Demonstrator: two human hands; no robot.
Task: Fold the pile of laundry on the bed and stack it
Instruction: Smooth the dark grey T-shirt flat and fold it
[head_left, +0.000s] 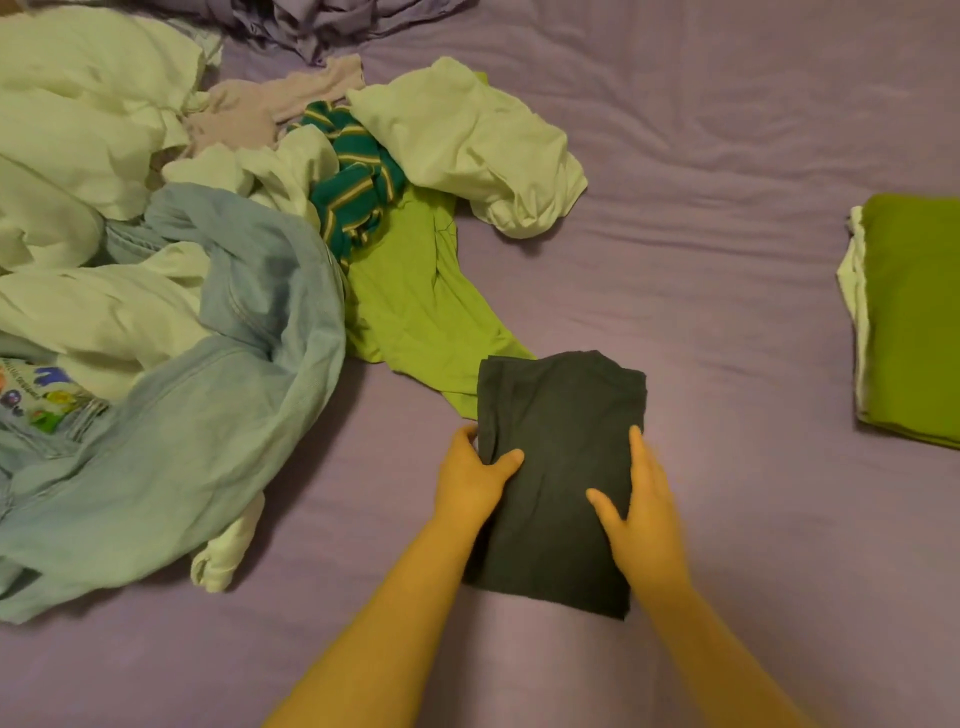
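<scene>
A folded black garment (561, 415) lies on the purple bed sheet (727, 156) in front of me. My left hand (475, 478) grips its left edge, thumb on top and fingers under the fold. My right hand (641, 512) lies on the garment's right side with straight fingers along the edge and the thumb spread. The unfolded pile (171, 218) fills the left: a blue denim piece (249, 374), a lime green shirt (415, 312), a green striped top (353, 192) and pale garments (467, 140). A folded stack (914, 317), olive green on top, sits at the right edge.
A white sock (228, 551) lies by the denim's lower edge. A printed children's garment (41, 395) shows at the far left. Crumpled purple bedding (322, 21) bunches at the top. Bare sheet stretches between the black garment and the folded stack.
</scene>
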